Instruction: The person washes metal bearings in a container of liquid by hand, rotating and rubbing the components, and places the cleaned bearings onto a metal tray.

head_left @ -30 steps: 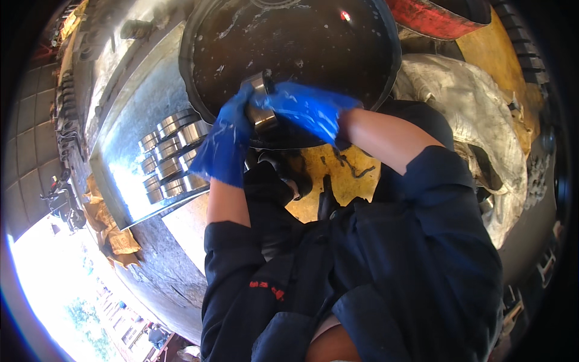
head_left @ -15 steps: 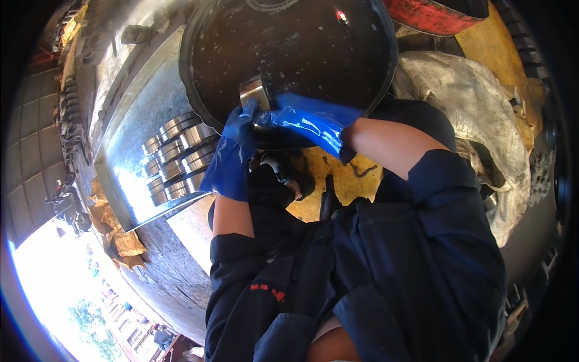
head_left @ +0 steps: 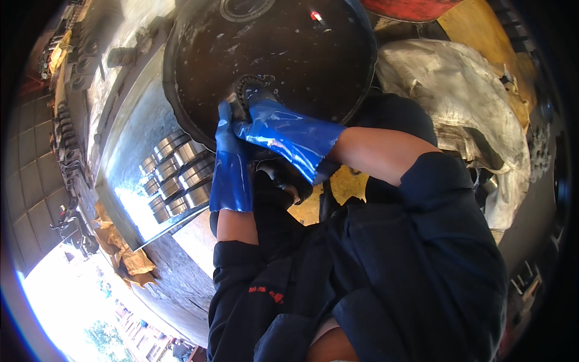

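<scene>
Both my hands, in long blue rubber gloves, are together over the near left part of a wide round pan [head_left: 301,66] with a dark inside. My left hand [head_left: 227,130] grips a metal roller bearing [head_left: 242,90], whose dark, notched edge shows above the fingers. My right hand [head_left: 262,117] is closed against the same bearing from the right. Its fingertips are partly hidden by the bearing and the glove. Left of the pan, several shiny bearing rings [head_left: 181,172] stand in rows on a metal tray [head_left: 129,142].
A stained whitish cloth or sack [head_left: 452,84] lies to the right of the pan. Beyond the pan is a red container [head_left: 410,8]. Torn brown paper [head_left: 136,262] hangs by the tray's near corner. More metal parts [head_left: 63,133] line the far left.
The bearing has tilted, showing its dark notched edge instead of its shiny outer side. My right hand has moved left and up onto it. The view has shifted slightly.
</scene>
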Available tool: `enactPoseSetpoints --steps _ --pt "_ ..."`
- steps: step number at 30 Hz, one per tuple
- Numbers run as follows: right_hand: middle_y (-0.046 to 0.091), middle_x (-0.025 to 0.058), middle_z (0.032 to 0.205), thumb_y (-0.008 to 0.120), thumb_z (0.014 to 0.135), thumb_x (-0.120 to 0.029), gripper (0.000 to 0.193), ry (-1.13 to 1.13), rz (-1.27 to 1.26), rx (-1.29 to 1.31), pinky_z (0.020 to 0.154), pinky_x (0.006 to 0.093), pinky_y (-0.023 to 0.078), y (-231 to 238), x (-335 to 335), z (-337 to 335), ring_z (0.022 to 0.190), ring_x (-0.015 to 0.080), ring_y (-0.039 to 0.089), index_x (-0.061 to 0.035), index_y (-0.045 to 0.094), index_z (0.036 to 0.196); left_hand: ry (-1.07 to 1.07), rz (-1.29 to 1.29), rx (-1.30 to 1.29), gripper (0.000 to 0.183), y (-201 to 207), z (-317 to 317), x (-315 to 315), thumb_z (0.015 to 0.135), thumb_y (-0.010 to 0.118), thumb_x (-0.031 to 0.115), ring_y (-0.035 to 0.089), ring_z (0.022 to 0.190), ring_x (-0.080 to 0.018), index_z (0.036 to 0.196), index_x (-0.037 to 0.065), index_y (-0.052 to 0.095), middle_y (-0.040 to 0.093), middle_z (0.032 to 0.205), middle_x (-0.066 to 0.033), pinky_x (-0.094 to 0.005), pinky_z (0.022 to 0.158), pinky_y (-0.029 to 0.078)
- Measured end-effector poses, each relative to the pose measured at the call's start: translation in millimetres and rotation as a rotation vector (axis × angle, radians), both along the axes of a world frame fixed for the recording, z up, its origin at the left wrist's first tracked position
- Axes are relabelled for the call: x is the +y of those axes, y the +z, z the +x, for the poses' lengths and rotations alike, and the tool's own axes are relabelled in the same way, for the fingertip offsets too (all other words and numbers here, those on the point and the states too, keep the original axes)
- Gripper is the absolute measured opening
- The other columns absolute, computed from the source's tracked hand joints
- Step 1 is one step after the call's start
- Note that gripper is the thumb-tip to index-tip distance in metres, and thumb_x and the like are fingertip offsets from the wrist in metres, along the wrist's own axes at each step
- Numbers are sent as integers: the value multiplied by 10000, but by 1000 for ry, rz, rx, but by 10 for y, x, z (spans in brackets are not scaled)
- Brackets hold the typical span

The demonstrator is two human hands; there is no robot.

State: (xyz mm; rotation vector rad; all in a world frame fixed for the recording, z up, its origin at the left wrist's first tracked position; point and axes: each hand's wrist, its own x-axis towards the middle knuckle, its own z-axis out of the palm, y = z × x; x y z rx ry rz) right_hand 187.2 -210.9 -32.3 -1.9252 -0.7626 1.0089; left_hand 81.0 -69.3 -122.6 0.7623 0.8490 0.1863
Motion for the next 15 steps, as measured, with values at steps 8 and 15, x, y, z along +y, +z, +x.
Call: enactPoseSetpoints --steps 8,15 --pt "713 187 813 716 871 -346 333 -139 358 -452 715 486 554 -1 -23 -126 750 369 705 -17 732 827 -65 180 -466 730 420 141 -20 1057 448 604 681 1168 -338 1467 6 528 665 1344 -220 -485 1027 561" --pt "692 195 792 693 883 -322 309 -71 358 -348 713 480 544 -15 -234 3 744 364 698 -25 720 800 75 277 -357 635 646 263 -335 1062 493 544 719 1066 -303 1366 -3 603 714 1238 -200 -413 936 602"
